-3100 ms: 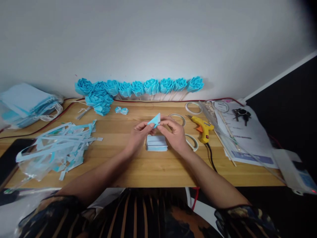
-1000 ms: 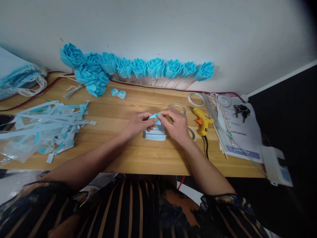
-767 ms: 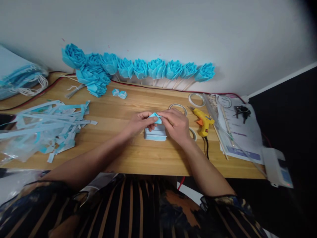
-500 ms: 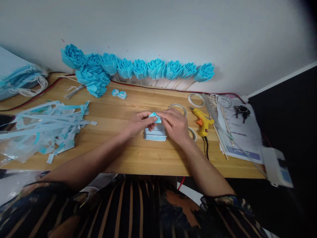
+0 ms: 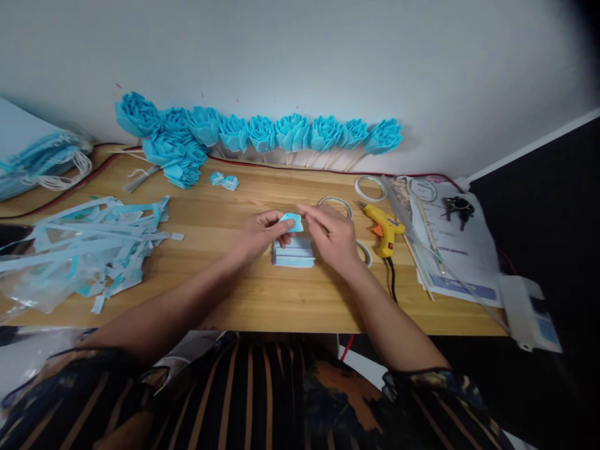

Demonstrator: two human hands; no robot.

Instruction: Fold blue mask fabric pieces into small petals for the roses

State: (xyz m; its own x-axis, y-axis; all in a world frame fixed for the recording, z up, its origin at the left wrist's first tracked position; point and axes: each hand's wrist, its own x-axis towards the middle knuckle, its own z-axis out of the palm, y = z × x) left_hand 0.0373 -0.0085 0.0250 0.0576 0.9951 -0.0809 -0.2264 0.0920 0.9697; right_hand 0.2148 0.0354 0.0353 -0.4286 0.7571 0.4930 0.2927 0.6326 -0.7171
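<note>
1. One folded piece (image 5: 295, 220) is held above the bench (image 5: 244, 294), just beyond the stack: small, light blue, flat-looking, with a rounded far edge and a straighter near one.
2. Two hands: the left hand (image 5: 265, 232) pinches the piece between thumb and fingers; the right hand (image 5: 332, 235) has its fingers bent, fingertips at the piece's right edge. Whether they touch or grip it, I cannot tell.
3. One stack (image 5: 294, 254) of pale blue pleated pieces, too tightly layered to count, lies just below the hands.
4. Two small folded blue-and-white bits (image 5: 224, 181) sit side by side, farther back.
5. Three tape rolls (image 5: 370, 188) lie on the wood, right of centre, one partly behind the right hand; another ring (image 5: 422, 189) lies by the papers.
6. One yellow glue gun (image 5: 385, 231) with an orange trigger lies right of the hands.
7. Nine blue flowers (image 5: 292, 132) line the wall; more bunch below the left end, overlapping too much to count.
8. One heap of cut strips (image 5: 107, 244) lies at left, one packet of blue sheets (image 5: 37, 156) behind it.
9. One bunch of keys (image 5: 458, 209) rests on the papers (image 5: 462, 256) at right.
</note>
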